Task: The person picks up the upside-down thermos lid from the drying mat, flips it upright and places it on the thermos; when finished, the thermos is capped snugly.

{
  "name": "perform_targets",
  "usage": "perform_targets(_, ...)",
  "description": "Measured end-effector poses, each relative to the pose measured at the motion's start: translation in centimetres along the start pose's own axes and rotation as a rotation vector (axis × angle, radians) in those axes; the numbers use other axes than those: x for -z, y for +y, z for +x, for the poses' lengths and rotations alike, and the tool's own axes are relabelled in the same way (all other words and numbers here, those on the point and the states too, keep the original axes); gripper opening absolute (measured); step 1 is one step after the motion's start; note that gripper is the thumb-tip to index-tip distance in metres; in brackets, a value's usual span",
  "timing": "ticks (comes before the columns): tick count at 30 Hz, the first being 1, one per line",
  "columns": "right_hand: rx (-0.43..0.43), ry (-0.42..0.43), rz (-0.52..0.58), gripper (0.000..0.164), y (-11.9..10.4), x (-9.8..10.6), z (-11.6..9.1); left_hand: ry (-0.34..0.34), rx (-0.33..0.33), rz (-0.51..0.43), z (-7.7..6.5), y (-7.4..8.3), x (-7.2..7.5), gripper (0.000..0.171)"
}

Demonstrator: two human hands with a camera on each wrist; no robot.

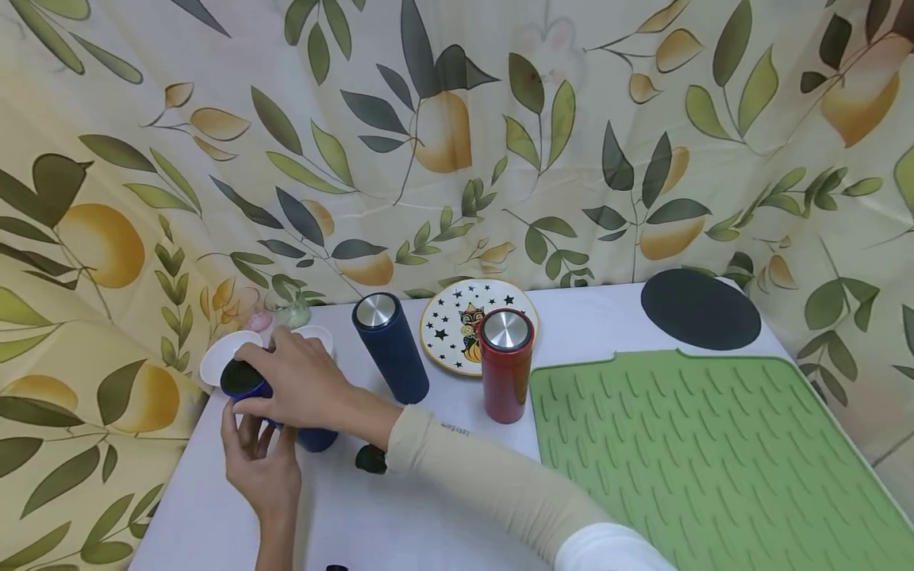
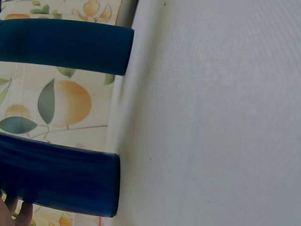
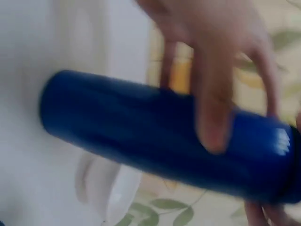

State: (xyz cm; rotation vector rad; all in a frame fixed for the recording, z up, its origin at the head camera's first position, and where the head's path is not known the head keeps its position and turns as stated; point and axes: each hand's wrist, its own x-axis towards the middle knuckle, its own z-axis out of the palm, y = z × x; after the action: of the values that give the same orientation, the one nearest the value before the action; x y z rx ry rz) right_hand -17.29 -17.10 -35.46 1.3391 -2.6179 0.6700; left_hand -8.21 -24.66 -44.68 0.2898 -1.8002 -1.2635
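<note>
A blue vacuum flask [image 1: 318,439] stands on the table at the left, its dark top [image 1: 241,376] leaning towards the left in the head view. My left hand [image 1: 264,472] grips its upper body from the near side. Over the top, my right hand [image 1: 303,381] pinches the dark top between thumb and fingers. The right wrist view is blurred; there the flask [image 3: 127,125] lies across the picture with a thumb on it. The left wrist view shows the lower part of the flask [image 2: 70,181] with fingertips [image 2: 23,214] against it.
A dark blue flask [image 1: 391,349] and a red one [image 1: 505,381] stand near a round cat-patterned plate [image 1: 443,333]. White dishes [image 1: 224,357] lie behind my hands. A small black object [image 1: 370,459] sits by my right sleeve. To the right are a green mat [image 1: 700,444] and a black disc [image 1: 700,309].
</note>
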Motion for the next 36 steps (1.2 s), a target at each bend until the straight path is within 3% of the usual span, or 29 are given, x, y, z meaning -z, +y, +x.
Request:
perform_targets(3, -0.025, 0.175, -0.237, 0.049, -1.2, -0.8, -0.4, -0.004, -0.015, 0.000, 0.0, 0.0, 0.0, 0.073)
perform_targets(5, -0.043, 0.245, -0.339, 0.047, -1.8, -1.1, -0.5, 0.000, -0.022, 0.004, 0.0, -0.3, 0.0, 0.075)
perform_targets(8, -0.068, 0.230, -0.363, 0.051, -2.0, -0.9, -0.6, 0.002, -0.013, -0.009, 0.1, -1.2, 0.1, 0.076)
perform_targets(10, -0.082, 0.152, -0.281, 0.059, -1.6, -0.3, -0.7, 0.001, 0.003, -0.003, 0.1, -1.8, 0.1, 0.077)
perform_targets(12, -0.087, 0.048, -0.127, 0.068, -0.8, 0.6, -0.5, 0.003, 0.018, -0.002, 0.1, -2.1, 0.1, 0.078)
perform_targets(16, -0.003, -0.157, 0.319, 0.068, 1.4, 1.8, 0.2, 0.006, 0.044, -0.027, 0.2, -1.6, 0.1, 0.081)
perform_targets(18, 0.053, -0.249, 0.487, 0.062, 2.4, 1.8, 0.5, 0.006, 0.051, -0.048, 0.2, -1.0, 0.1, 0.080)
perform_targets(21, 0.107, -0.300, 0.557, 0.055, 3.0, 1.4, 0.8, 0.002, 0.050, -0.049, 0.2, 0.1, 0.0, 0.078)
perform_targets(23, 0.118, -0.269, 0.516, 0.051, 2.9, 1.2, 0.8, 0.001, 0.040, -0.048, 0.2, 0.4, 0.0, 0.076)
perform_targets(25, 0.091, -0.212, 0.406, 0.051, 2.3, 1.2, 0.6, -0.004, 0.035, -0.044, 0.2, 0.5, -0.1, 0.075)
perform_targets(31, 0.003, 0.065, -0.082, 0.052, -0.4, 0.3, -0.7, -0.008, 0.006, -0.028, 0.2, -0.4, 0.1, 0.073)
perform_targets(33, -0.006, 0.155, -0.193, 0.053, -0.9, -0.2, -1.0, -0.008, -0.011, -0.029, 0.1, -0.6, 0.1, 0.072)
perform_targets(36, -0.043, 0.155, -0.189, 0.059, -1.0, -0.5, -1.2, -0.011, -0.005, -0.032, 0.0, -0.7, 0.2, 0.072)
